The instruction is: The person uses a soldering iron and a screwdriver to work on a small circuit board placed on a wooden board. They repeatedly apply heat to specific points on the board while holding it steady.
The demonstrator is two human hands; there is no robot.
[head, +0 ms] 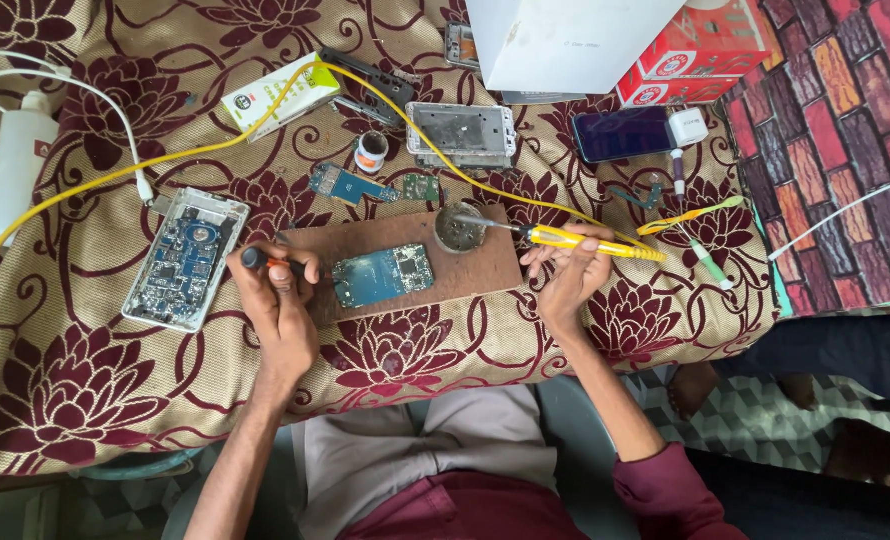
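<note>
A head-camera view looks straight down at a table covered by a tan cloth (pixel 85 400) with dark red flowers. At the centre of the frame lies a brown board (pixel 465 275). On it rests a blue-green circuit board (pixel 383 275), and just right of that, near the board's upper edge, sits a small round tin (pixel 459 228).

The left hand (pixel 277 290), left of centre, has its fingers curled tight around a small tool (pixel 263 262) with a dark tip and orange body; the tool's tip points left, and the hand sits just beside the circuit board's left end.

The right hand (pixel 570 270), right of centre, grips a yellow soldering iron (pixel 575 240) between thumb and fingers. The iron lies nearly level, its metal tip reaching left into the tin. Its yellow cord (pixel 165 157) loops across the upper frame and out at the left edge.

At the left lies an opened white case (pixel 185 258) showing a blue board inside. A white bottle (pixel 20 160) stands at the far left. Above the brown board are a metal phone frame (pixel 462 135), a small round pot (pixel 371 152) and a green-and-white box (pixel 280 95). At the upper right lie a dark phone (pixel 622 133), a white box (pixel 565 40) and a red box (pixel 695 50).
</note>
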